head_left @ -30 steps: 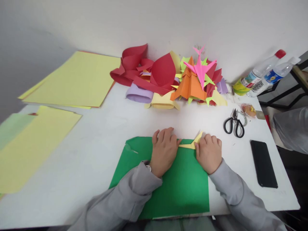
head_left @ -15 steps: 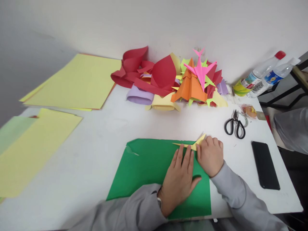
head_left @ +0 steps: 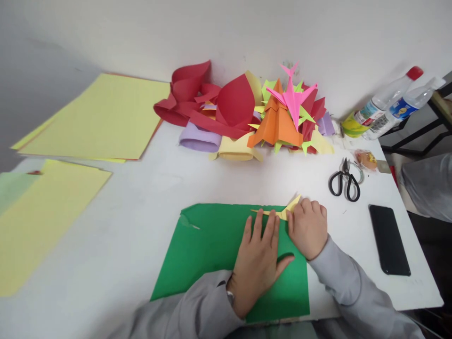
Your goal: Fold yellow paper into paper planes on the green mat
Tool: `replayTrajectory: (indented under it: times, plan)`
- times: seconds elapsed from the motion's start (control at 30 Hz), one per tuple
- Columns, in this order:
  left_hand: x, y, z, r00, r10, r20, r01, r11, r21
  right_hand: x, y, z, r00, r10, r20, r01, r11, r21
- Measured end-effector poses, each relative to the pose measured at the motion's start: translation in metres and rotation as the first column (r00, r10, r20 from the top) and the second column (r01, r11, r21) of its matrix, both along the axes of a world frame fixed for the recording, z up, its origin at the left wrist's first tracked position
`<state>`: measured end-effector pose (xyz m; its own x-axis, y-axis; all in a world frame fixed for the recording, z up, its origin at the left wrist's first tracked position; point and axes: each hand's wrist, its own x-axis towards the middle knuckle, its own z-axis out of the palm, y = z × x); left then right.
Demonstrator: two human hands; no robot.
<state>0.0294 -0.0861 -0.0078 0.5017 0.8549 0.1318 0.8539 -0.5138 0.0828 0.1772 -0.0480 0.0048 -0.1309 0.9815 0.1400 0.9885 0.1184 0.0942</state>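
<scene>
Yellow folded paper (head_left: 291,205), at one o'clock on the green sheet (head_left: 208,235), close along the far edge, one thin arm tapering toward nine o'clock, another slanting up between one and two. Right hand (head_left: 309,228) curled, pinching the right end between thumb and bent fingers; left hand (head_left: 256,263) laid flat, long fingers slightly parted, thumb out toward two o'clock, a couple of fingertips over the thin arm. By the look of it, well into the folding: both narrow points already formed, meeting at a bend. Probably left: pressing the creases firm, perhaps a further fold, with no sure way to count from here. Not yet set with the heap of shaped paper (head_left: 235,106) at twelve o'clock, topped toward one by a pink folded figure (head_left: 294,101). Scissors (head_left: 346,174) at two o'clock and phone (head_left: 390,241) at three, both lying apart, untouched. Hidden: the pinched end, behind the right thumb and fingers; part of the thin arm, under the left fingertips; lower pieces of the heap, beneath the upper ones. Cut off at nine o'clock: pale yellow sheets (head_left: 52,216). Hard to make out beyond the scissors: contents of a small wrapped packet (head_left: 366,160).
</scene>
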Motion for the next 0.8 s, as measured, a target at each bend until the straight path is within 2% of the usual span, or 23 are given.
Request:
replayTrajectory:
  times: [0.27, 0.4, 0.6, 0.8]
  plan:
    - [0.001, 0.005, 0.002, 0.998, -0.004, -0.06, 0.005, 1.0, 0.018, 0.0, 0.0, -0.001, 1.0, 0.018, 0.001, -0.018, 0.999, 0.036]
    - [0.001, 0.007, 0.002, 0.999, -0.011, -0.042, 0.013, 1.0, 0.028, 0.0, 0.0, -0.002, 1.0, 0.023, 0.0, -0.023, 0.999, 0.048]
    - [0.0, 0.012, 0.004, 0.999, -0.025, -0.02, 0.026, 0.999, 0.021, 0.002, 0.0, -0.003, 1.0, 0.019, -0.024, -0.018, 0.999, 0.032]
    - [0.0, 0.014, 0.01, 0.999, -0.031, -0.021, 0.031, 0.999, 0.032, 0.011, -0.003, 0.006, 0.995, 0.014, -0.095, -0.017, 0.999, -0.033]
